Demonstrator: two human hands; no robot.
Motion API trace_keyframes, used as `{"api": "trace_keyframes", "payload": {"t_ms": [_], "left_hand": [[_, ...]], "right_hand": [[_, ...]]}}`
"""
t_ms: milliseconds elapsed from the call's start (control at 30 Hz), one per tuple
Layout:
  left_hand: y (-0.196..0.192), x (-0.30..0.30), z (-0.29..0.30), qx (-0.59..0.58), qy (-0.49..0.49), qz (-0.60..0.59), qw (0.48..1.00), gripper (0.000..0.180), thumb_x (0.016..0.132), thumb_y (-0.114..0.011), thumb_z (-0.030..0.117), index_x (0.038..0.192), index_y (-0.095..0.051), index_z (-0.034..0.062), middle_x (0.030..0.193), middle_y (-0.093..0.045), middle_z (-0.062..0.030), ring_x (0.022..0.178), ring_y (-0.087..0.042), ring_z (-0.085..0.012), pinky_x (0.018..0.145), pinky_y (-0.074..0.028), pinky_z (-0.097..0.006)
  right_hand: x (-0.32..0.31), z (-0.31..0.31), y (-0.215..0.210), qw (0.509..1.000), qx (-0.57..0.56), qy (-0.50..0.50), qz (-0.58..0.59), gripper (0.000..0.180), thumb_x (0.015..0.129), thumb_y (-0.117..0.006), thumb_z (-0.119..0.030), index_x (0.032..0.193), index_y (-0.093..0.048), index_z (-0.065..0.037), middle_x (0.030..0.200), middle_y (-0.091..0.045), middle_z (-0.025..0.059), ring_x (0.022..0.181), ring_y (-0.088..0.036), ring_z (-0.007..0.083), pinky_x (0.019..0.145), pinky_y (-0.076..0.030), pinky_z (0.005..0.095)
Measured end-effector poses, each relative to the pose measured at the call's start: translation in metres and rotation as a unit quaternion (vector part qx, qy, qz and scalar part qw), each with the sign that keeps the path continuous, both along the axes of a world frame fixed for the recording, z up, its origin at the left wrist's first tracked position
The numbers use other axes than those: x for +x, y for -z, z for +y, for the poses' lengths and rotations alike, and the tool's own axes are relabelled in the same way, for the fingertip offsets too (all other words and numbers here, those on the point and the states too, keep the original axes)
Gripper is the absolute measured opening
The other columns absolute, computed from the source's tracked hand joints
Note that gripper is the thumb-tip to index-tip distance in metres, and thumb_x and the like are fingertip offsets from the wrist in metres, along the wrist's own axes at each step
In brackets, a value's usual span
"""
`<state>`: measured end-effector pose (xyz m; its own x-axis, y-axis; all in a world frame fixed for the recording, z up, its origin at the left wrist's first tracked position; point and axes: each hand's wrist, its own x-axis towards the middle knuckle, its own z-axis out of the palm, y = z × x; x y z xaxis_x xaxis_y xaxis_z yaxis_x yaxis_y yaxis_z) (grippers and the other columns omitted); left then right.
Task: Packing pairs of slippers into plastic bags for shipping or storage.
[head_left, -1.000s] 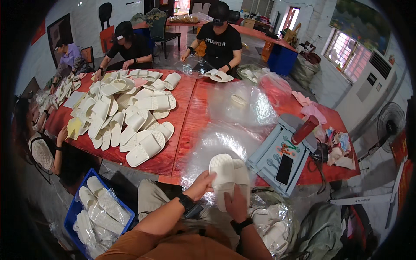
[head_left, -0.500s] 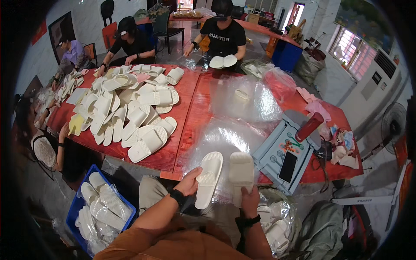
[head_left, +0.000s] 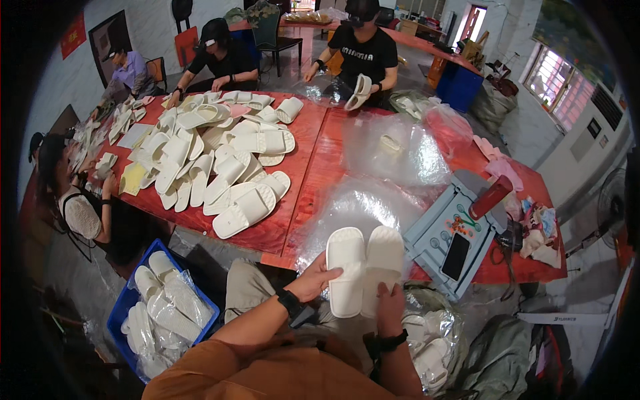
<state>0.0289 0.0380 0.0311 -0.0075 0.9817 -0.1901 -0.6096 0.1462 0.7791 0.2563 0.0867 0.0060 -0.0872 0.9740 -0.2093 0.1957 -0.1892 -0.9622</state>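
A red table (head_left: pixel 308 175) stands in a room with pale walls and a window (head_left: pixel 559 80) at one-thirty from the hands; a slipper pile (head_left: pixel 230 167) sits toward ten-thirty, clear plastic (head_left: pixel 363 207) at twelve. The left hand (head_left: pixel 312 281) grips the left slipper (head_left: pixel 348 263) by its edge, the slipper lying at two o'clock from it; the right hand (head_left: pixel 390 308) clasps the adjoining right slipper (head_left: pixel 385 257), which extends toward twelve.

— Entered for left slipper (head_left: pixel 347 257)?
— Looked off-white, elongated, round-ended; was held unwrapped, pointed lengthwise forward.
— Entered for right slipper (head_left: pixel 385 257)?
— Looked duller cream, round-ended too; was held likewise unwrapped, just beside, nearly parallel.
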Motion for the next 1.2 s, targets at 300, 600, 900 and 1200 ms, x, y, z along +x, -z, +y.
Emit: {"api": "trace_keyframes", "payload": {"t_ms": [300,600,900,1200], "left_hand": [[0.03,-0.009,-0.015,-0.099,-0.025,-0.039,0.994,0.031,0.103,-0.055,0.023,0.125,-0.057,0.0029,0.108,-0.068,-0.0055,0.091,-0.065,-0.0115,0.079,-0.054,-0.029],[0.039,-0.013,-0.02,-0.051,-0.175,0.021,0.983,0.027,0.104,-0.052,0.023,0.117,-0.061,0.0013,0.104,-0.069,-0.0054,0.087,-0.066,-0.0123,0.077,-0.054,-0.029],[-0.001,-0.034,-0.028,-0.015,-0.011,-0.272,0.962,0.041,0.101,-0.051,0.013,0.141,-0.045,0.0045,0.125,-0.063,-0.0126,0.109,-0.065,-0.022,0.093,-0.054,-0.034],[-0.017,-0.013,-0.035,0.014,-0.083,0.055,0.995,0.052,0.098,-0.062,0.012,0.145,-0.042,0.0067,0.084,-0.06,0.0051,0.06,-0.047,-0.0002,0.054,-0.038,-0.017]], "right_hand": [[-0.011,-0.015,-0.004,0.996,-0.047,-0.008,0.069,0.019,0.095,-0.062,-0.014,0.103,-0.058,0.002,0.092,-0.064,0.0055,0.078,-0.055,0.0117,0.07,-0.047,0.0291],[-0.02,-0.032,-0.006,0.998,0.013,0.0,0.054,0.013,0.092,-0.064,-0.012,0.096,-0.06,-0.001,0.085,-0.061,0.0019,0.074,-0.053,0.0094,0.067,-0.044,0.0279],[-0.024,-0.054,0.003,0.997,0.007,-0.043,0.059,0.013,0.093,-0.064,-0.013,0.095,-0.058,-0.001,0.088,-0.062,0.0028,0.076,-0.053,0.0092,0.067,-0.045,0.0274],[-0.031,-0.064,0.007,0.994,0.001,-0.109,-0.005,0.023,0.092,-0.066,-0.018,0.101,-0.061,0.003,0.089,-0.069,0.0112,0.081,-0.063,0.0153,0.07,-0.049,0.0327]]}}
